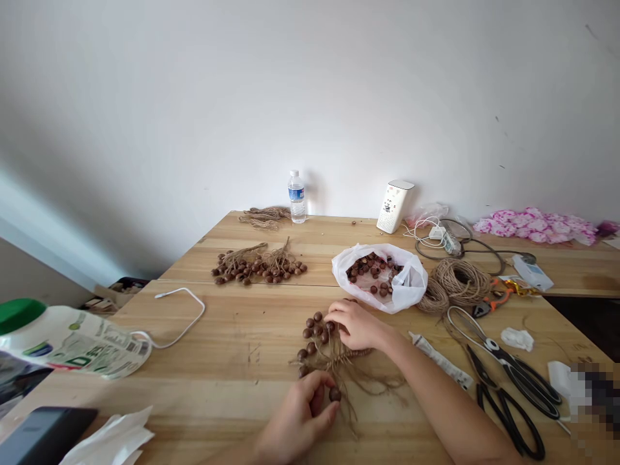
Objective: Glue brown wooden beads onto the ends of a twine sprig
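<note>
My left hand [305,416] is closed near the table's front, a round brown nut [334,394] between its thumb and fingers. Just beyond it, my right hand [356,325] reaches in from the right, fingers bent down and pressed together at the top of a bunch of brown nuts [310,349] on twine. Which strand or nut its fingertips pinch is partly hidden. Loose twine ends [375,381] fan out below the right wrist. Behind my right hand stands a white plastic bag [409,284], open at the top, with many loose nuts inside.
Two finished-looking nut bunches [256,266] lie at back left, near twine strands [265,216] and a water bottle [297,200]. Twine coils [460,281], pliers [493,301] and two scissors [526,380] lie right. A green-capped white bottle [92,339], cable [196,316] and phone [46,433] lie left.
</note>
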`<state>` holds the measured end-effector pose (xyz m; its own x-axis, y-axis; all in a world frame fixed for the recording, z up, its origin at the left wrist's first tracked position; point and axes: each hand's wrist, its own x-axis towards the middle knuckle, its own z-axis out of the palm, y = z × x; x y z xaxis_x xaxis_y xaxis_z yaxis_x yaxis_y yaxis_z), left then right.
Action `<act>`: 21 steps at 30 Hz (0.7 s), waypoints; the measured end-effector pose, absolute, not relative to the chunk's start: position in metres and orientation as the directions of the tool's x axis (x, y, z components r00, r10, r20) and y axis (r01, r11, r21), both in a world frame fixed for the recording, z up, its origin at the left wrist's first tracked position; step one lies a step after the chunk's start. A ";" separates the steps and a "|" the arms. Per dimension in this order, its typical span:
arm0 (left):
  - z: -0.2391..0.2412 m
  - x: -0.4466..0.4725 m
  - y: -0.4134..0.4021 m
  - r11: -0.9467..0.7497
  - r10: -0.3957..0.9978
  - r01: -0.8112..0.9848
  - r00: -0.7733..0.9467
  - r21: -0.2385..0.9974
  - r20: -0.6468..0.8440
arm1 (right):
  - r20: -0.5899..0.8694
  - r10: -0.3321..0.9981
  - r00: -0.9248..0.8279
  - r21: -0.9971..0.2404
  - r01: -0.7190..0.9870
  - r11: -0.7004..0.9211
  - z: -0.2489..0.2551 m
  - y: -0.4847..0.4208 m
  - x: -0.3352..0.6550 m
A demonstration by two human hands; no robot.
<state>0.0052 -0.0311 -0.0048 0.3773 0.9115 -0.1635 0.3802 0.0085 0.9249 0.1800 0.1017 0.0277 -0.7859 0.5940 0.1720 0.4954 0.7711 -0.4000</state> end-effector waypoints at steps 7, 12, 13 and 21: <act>-0.005 0.005 -0.031 0.015 0.912 0.379 0.373 0.925 -0.167 | 0.213 0.576 -0.789 -0.384 0.475 0.792 0.025 0.102 0.177; -0.005 0.005 -0.031 0.016 0.915 0.376 0.368 0.927 -0.165 | 0.211 0.587 -0.782 -0.376 0.489 0.787 0.024 0.104 0.184; -0.005 0.005 -0.031 0.015 0.915 0.375 0.368 0.927 -0.164 | 0.210 0.591 -0.779 -0.378 0.493 0.784 0.024 0.104 0.185; -0.003 0.006 -0.030 0.013 0.915 0.381 0.367 0.924 -0.164 | 0.258 0.738 -0.623 -0.406 0.624 0.668 0.013 0.108 0.154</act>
